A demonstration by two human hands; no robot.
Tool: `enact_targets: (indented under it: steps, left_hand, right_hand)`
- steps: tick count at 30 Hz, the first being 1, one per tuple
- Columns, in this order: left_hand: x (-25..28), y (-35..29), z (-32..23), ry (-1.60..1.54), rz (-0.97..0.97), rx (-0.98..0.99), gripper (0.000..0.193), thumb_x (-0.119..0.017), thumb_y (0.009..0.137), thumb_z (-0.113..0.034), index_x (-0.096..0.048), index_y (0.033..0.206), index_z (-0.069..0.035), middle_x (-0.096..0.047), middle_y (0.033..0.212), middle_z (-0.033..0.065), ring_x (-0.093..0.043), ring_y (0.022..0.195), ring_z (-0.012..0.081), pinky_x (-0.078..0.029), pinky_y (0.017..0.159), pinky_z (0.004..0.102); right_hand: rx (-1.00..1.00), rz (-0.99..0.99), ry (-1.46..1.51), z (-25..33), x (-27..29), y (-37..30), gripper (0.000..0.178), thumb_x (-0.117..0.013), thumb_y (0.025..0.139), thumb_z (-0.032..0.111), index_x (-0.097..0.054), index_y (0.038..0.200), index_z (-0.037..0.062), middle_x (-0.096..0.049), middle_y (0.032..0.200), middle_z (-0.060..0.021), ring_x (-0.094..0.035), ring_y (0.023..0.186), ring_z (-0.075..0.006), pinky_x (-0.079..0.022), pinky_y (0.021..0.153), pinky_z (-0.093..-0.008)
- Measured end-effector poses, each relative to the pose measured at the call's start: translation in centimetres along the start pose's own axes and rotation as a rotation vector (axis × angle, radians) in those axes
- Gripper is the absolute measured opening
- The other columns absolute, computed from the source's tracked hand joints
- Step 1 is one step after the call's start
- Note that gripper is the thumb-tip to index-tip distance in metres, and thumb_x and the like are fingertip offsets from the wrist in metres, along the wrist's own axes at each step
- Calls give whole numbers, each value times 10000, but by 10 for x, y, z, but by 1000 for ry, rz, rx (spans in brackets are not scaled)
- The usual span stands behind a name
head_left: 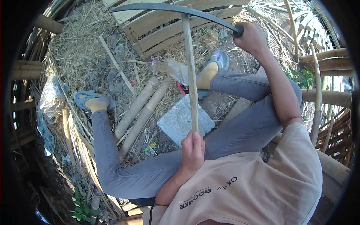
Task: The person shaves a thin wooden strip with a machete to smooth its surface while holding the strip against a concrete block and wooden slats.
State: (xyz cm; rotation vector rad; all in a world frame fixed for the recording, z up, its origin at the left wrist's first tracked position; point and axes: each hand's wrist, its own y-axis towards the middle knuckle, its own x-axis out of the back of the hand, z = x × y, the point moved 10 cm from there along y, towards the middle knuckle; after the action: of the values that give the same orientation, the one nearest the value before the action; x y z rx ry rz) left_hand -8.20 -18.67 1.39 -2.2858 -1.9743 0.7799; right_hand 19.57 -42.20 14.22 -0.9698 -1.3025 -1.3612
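Observation:
My left hand (192, 150) is closed around the lower end of a long, narrow bamboo strip (191, 78) in front of my lap. The strip points away from me, its far end reaching the blade. My right hand (252, 37), farther off and to the right, grips the black handle of a machete (172, 8). Its long, dark, curved blade extends leftward and crosses the strip near its far end. Whether the edge has bitten into the bamboo I cannot tell. Beneath the strip a pale square stone block (185, 119) lies on the ground between my legs.
Two thick bamboo poles (137, 108) lie left of the block. A slatted wooden panel (161, 28) is ahead, with dry straw (78, 48) beside it. Cut bamboo (309, 22) is piled at far right. Bamboo rails (326, 97) stand on the right, and a clear plastic bag (52, 97) on the left.

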Motion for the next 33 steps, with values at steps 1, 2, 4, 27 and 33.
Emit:
enact_targets:
  steps: [1,2,4,27,33]
  left_hand:
    - [1,2,3,-4,-5,-2,399,-359,1098,-359,-379,805,-89,-337,577,-34,-290,447,34,-232,386,222]
    - [4,3,4,-7,-10,-8,399,-359,1098,-359,-379,805,-89,-337,577,-34,-290,447,34,-232,386,222]
    - [0,1,3,78,35,-37,394,-363,1098,-357,-379,808,-90,-343,580,-33,-296,452,34,-236,390,218]
    - [21,-4,-13,295,-157,-131,339,-458,1056,-263,-492,831,-11,-418,540,37,-407,485,102,-309,461,332]
    - [15,0,-12,379,-151,-101,340,-464,1056,-269,-492,828,-17,-408,539,45,-395,490,104,-312,463,338]
  right_hand:
    - [7,-2,0,0,2,-2,222,-693,695,176,-751,890,90,-689,718,-159,-685,754,-352,-567,709,-442]
    - [56,-29,-22,6,8,-11,220,-694,691,172,-752,886,89,-689,719,-160,-685,750,-353,-567,709,-441]
    - [155,-31,-38,24,20,-28,251,-705,671,174,-751,899,80,-691,716,-155,-684,745,-351,-568,724,-440]
    - [140,20,128,41,-17,-32,330,-716,623,172,-760,938,81,-687,817,-195,-675,834,-365,-556,776,-450]
    - [63,67,6,8,-13,-24,198,-672,661,128,-741,836,66,-654,726,-209,-647,783,-398,-529,753,-479]
